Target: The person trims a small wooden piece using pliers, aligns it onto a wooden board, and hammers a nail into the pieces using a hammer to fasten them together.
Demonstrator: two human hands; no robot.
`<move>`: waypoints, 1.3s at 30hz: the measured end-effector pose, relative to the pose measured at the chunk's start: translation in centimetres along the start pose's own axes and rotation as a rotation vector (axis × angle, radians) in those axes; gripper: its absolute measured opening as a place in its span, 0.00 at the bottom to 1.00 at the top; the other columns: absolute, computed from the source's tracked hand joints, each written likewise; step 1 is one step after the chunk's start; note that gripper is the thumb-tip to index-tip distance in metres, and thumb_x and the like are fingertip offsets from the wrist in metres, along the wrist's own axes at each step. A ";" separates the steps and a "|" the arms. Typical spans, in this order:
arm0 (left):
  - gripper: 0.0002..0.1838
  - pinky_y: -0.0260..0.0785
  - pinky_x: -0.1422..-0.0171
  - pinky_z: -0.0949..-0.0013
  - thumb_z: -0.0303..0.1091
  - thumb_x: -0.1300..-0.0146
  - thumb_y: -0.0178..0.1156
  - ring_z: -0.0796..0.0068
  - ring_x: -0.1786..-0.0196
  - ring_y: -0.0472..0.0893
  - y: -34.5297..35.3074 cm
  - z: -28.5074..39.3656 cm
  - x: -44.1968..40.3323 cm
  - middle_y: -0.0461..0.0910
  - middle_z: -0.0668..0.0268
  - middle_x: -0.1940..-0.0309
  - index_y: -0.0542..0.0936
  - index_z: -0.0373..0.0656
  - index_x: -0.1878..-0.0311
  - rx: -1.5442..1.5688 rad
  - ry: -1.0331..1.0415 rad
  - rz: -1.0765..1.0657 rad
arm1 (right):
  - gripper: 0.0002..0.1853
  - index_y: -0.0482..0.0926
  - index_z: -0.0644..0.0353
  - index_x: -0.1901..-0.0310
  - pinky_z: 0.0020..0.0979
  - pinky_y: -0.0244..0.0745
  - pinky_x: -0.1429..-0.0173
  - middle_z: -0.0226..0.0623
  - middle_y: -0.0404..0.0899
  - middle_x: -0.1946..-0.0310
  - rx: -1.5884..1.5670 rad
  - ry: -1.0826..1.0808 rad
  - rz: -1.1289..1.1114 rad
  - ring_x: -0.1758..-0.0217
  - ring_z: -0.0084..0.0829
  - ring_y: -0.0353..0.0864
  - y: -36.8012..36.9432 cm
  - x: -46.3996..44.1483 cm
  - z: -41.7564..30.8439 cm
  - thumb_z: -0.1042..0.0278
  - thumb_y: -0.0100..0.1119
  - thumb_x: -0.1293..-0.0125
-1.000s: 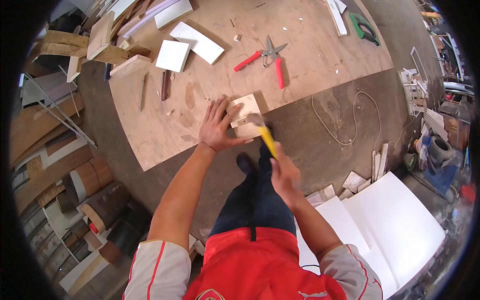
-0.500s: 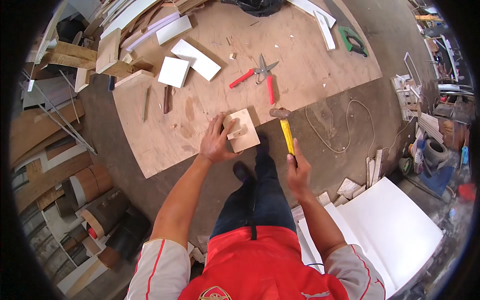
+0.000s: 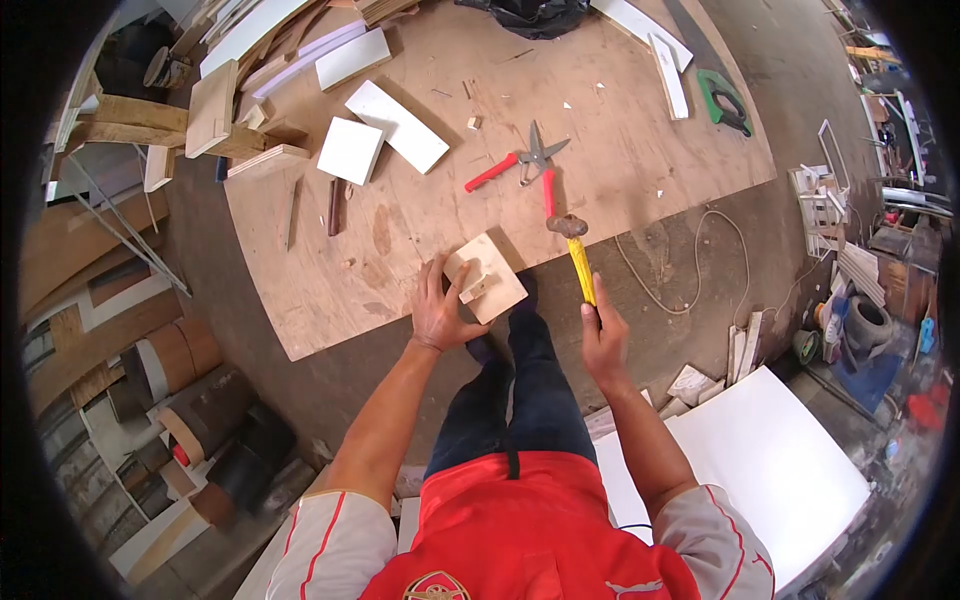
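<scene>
Gripping a wooden block at the near edge of the table with the left hand, with fingers and thumb spread about its left corner. Showing on top of the block, close to the index finger, a small wood strip. Holding a hammer in the right hand, curled closed round the yellow handle, with its head apart from the block, off to the right. Cannot tell the height of that head above the table. Lying farther back, red-handled shears, spread open, and two white boards.
</scene>
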State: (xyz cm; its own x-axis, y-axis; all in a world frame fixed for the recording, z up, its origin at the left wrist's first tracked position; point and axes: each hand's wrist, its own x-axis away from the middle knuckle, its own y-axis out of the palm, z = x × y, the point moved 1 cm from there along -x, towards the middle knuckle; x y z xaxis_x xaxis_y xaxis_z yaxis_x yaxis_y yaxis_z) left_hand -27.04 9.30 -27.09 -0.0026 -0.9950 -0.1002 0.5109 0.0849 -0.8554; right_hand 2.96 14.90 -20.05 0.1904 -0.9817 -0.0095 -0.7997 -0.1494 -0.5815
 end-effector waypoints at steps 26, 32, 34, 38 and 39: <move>0.71 0.44 0.12 0.34 0.60 0.68 0.87 0.44 0.14 0.58 -0.4 0.9 0.0 0.63 0.50 0.19 0.62 0.45 0.19 -0.012 -0.137 0.005 | 0.15 0.84 0.63 0.55 0.41 0.81 0.65 0.42 0.85 0.70 -0.190 0.350 -0.234 0.72 0.40 0.85 11.1 -2.4 0.4 0.57 0.65 0.22; 0.64 0.46 0.16 0.29 0.56 0.69 0.87 0.42 0.18 0.64 -1.9 1.6 -0.3 0.66 0.46 0.24 0.66 0.46 0.26 0.182 -0.083 0.146 | 0.19 0.84 0.65 0.57 0.29 0.77 0.74 0.35 0.84 0.73 -0.615 0.518 -0.283 0.78 0.22 0.81 8.9 -3.4 -3.6 0.54 0.65 0.20; 0.63 0.47 0.17 0.27 0.56 0.69 0.87 0.40 0.21 0.66 -5.2 4.3 -1.7 0.68 0.45 0.26 0.66 0.46 0.27 0.233 -0.072 0.226 | 0.19 0.84 0.66 0.57 0.27 0.76 0.75 0.34 0.83 0.72 -0.640 0.500 -0.276 0.78 0.20 0.80 5.9 -4.1 -7.8 0.53 0.65 0.20; 0.53 0.58 0.18 0.49 0.49 0.52 0.83 0.56 0.26 0.73 -7.7 6.0 -3.3 0.74 0.54 0.29 0.67 0.42 0.25 1.118 -0.495 -0.094 | 0.22 0.82 0.66 0.49 0.30 0.79 0.68 0.35 0.83 0.71 -0.616 0.402 -0.322 0.72 0.24 0.83 2.0 -7.7 -11.5 0.49 0.67 0.21; 0.43 0.62 0.21 0.59 0.56 0.35 0.71 0.63 0.31 0.77 -8.5 7.4 -3.5 0.78 0.58 0.31 0.70 0.42 0.23 1.333 -0.549 0.032 | 0.23 0.82 0.66 0.47 0.33 0.81 0.65 0.35 0.83 0.71 -0.493 0.273 -0.302 0.70 0.26 0.85 1.2 -8.8 -11.9 0.49 0.67 0.21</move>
State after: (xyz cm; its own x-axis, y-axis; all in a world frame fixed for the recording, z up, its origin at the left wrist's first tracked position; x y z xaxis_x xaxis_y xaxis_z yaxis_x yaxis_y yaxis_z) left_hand -25.03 11.72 -15.74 0.1924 -0.9141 0.3569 0.9129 0.3001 0.2767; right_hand -6.39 21.91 -11.00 0.3489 -0.8728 0.3414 -0.9138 -0.3976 -0.0825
